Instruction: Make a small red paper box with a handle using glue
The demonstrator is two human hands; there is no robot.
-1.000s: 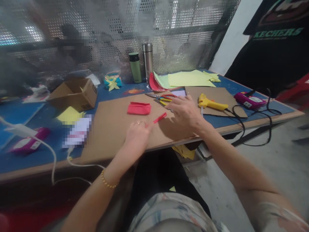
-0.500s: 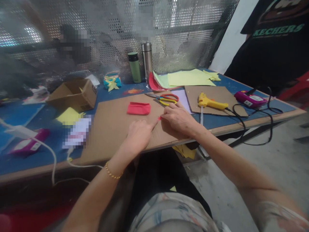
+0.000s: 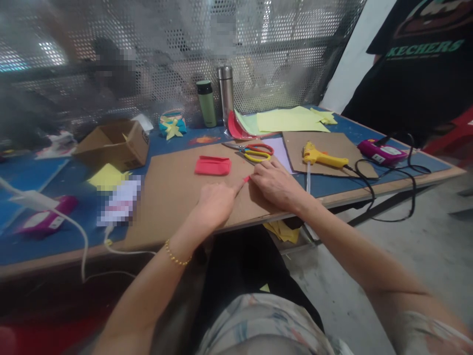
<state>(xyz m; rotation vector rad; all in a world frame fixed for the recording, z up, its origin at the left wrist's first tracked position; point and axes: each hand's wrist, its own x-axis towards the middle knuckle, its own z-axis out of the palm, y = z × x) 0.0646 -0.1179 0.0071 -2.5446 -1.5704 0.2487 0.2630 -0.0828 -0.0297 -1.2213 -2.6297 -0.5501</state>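
Between my hands, just above the cardboard sheet, shows a small red paper strip. My left hand is closed, with its thumb and fingertips at the strip's left end. My right hand has its fingers curled together on the strip's other end. Both hands rest low over the cardboard, and most of the strip is hidden by the fingers. A folded red paper piece lies flat beyond my left hand. Scissors with red and yellow handles lie just past my right fingertips.
A yellow glue gun rests on a smaller cardboard piece at right, its black cord looping off the table edge. Behind stand a green bottle and a steel flask. An open cardboard box sits at left.
Both hands stay at the red strip with only slight finger movement; a little more of the strip shows between them. The folded red paper and scissors have not moved.
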